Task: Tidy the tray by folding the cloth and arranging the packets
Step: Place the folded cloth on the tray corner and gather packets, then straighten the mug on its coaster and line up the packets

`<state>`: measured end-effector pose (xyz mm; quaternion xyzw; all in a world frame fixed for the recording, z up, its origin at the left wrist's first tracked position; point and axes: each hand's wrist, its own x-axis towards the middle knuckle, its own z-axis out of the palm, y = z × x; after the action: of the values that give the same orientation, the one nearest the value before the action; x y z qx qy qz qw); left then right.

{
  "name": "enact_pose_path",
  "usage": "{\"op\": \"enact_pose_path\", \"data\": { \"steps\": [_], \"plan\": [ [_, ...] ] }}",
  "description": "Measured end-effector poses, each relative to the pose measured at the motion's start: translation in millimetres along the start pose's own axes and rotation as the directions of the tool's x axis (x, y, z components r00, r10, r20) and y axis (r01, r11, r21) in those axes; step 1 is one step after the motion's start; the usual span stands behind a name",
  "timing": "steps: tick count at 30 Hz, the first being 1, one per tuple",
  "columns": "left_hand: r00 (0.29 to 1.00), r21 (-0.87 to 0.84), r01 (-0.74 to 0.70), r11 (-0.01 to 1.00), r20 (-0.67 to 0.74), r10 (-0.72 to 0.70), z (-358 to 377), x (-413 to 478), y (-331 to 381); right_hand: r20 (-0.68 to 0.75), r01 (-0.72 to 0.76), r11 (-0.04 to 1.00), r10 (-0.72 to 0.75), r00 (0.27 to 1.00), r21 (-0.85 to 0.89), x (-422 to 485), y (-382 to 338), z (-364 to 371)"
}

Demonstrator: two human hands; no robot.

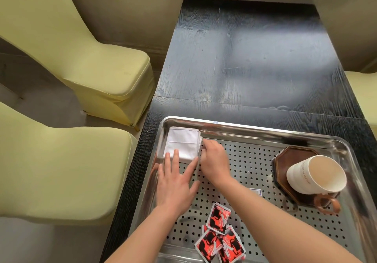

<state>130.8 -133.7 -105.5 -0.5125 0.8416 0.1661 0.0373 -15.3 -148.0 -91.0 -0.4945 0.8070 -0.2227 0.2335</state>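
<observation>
A white cloth point(182, 143), folded into a small square, lies in the far left corner of the steel perforated tray point(255, 132). My left hand point(175, 181) rests flat with fingers spread, its fingertips on the cloth's near edge. My right hand point(214, 160) touches the cloth's right edge with curled fingers; whether it pinches the cloth is hidden. Several red and black packets point(220, 236) lie overlapping in a loose heap at the tray's near edge, between my forearms. A corner of another pale packet point(256, 191) shows behind my right forearm.
A white cup point(318, 175) lies tipped on a dark octagonal coaster point(285, 160) at the tray's right. The tray sits on a black wooden table point(255, 58). Yellow-covered chairs point(71, 160) stand to the left, close to the table edge.
</observation>
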Motion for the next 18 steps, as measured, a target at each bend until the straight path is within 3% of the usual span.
{"op": "enact_pose_path", "data": {
  "steps": [10,14,18],
  "plan": [
    [0.996,-0.039,0.05,0.998,0.07,-0.047,-8,-21,0,0.154,-0.013,0.999,0.007,0.988,0.043,-9,-3,-17],
    [0.991,-0.062,0.088,0.994,0.105,-0.081,-14,-28,3,0.16,-0.201,0.969,0.177,0.971,0.146,-19,3,-36],
    [0.991,-0.079,0.073,0.994,0.117,-0.064,-18,-39,17,0.174,-0.283,0.921,0.243,0.954,0.267,-53,24,-60]
  ]
}}
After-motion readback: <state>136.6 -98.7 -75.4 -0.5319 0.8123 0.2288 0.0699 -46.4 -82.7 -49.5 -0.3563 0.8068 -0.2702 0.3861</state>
